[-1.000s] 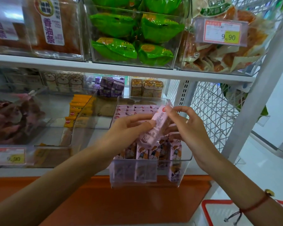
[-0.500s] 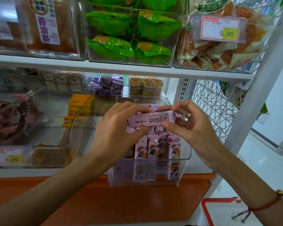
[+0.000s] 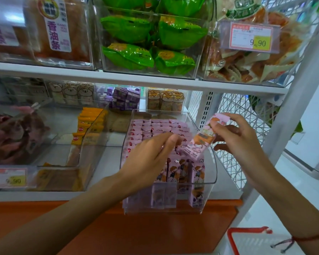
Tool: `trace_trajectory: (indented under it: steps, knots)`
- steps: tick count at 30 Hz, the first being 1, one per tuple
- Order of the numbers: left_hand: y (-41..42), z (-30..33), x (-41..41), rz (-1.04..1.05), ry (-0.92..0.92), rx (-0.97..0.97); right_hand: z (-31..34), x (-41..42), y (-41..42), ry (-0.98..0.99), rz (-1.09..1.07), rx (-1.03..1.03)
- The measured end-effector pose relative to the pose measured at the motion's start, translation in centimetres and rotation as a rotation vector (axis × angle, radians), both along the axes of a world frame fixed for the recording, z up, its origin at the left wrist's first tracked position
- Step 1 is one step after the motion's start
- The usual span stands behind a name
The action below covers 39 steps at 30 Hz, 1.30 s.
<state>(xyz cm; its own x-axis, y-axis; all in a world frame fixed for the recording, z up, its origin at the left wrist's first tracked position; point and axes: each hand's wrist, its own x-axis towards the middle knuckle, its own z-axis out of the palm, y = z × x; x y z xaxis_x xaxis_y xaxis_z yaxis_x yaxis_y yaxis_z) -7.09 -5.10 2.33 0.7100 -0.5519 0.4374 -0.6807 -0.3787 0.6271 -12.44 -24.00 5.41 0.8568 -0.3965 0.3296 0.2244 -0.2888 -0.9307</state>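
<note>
Glossy pink plastic wraps the snack packet [image 3: 201, 139]; the bin [image 3: 213, 173] is clear, smooth, shiny plastic; the shelf [image 3: 136, 81] and side grid [image 3: 234, 111] look like white painted metal, matt

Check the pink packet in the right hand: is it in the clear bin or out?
Out. The right hand pinches the pink packet by its upper end, tilted, above the clear bin and its stacked packets.

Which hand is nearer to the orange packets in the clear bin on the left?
Left. The left hand is just right of the orange packets, over the neighbouring bin; the right hand is farther right, gripping a pink packet.
</note>
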Motion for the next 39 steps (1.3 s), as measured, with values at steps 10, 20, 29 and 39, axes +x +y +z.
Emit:
trace_trajectory:
  steps: [10,20,29,39]
  knots:
    - [0.9,-0.9,2.7,-0.002,-0.224,0.447,-0.1,0.4,1.3,0.106,0.179,-0.570]
    - [0.9,-1.3,2.6,0.081,-0.325,0.466,-2.3,1.3,2.3,0.055,0.119,-1.301]
    - [0.1,-1.2,2.1,0.041,-0.315,0.371,-2.7,0.2,1.5,0.043,0.134,-1.331]
    - [-1.5,1.5,5.1,-0.048,-0.255,0.463,-4.1,-0.3,-1.9,0.179,0.039,-0.453]
